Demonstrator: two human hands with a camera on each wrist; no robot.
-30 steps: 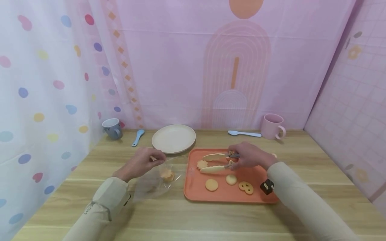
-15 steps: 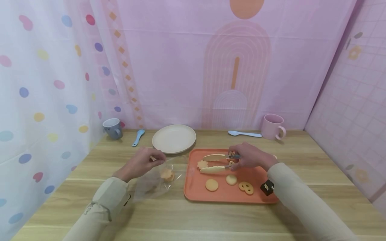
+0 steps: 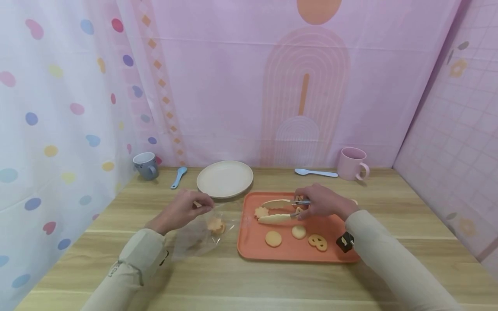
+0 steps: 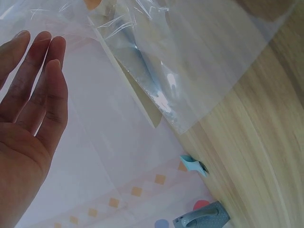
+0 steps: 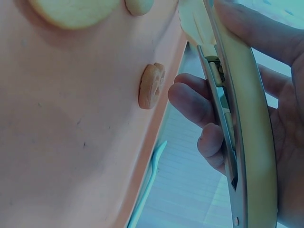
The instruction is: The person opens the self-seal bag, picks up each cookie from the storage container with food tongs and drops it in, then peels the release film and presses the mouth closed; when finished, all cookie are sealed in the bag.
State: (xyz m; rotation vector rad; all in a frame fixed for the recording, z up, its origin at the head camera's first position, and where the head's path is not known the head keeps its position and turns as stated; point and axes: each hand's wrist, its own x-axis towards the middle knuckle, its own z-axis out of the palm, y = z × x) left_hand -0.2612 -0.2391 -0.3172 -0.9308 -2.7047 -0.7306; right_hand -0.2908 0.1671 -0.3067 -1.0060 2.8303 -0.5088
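My left hand (image 3: 183, 211) pinches the upper edge of a clear plastic bag (image 3: 192, 242), which rests on the table with cookies (image 3: 215, 225) inside, one flower-shaped. In the left wrist view the bag (image 4: 204, 61) stretches out beyond the fingertips. My right hand (image 3: 320, 200) grips a pair of tongs (image 3: 275, 219) with cream-coloured tips, low over the orange tray (image 3: 249, 252). Between the spread tips lies a flower-shaped cookie (image 3: 261, 212); whether they touch it I cannot tell. The right wrist view shows fingers and thumb around the tongs' handles (image 5: 256, 128).
On the tray are round cookies (image 3: 273, 239), a pretzel-shaped cookie (image 3: 317, 242) and a dark chocolate piece (image 3: 344, 242). Behind stand a cream plate (image 3: 225, 179), a grey mug (image 3: 145, 166), a blue spoon (image 3: 178, 177), a pale blue utensil (image 3: 316, 172) and a pink mug (image 3: 351, 164).
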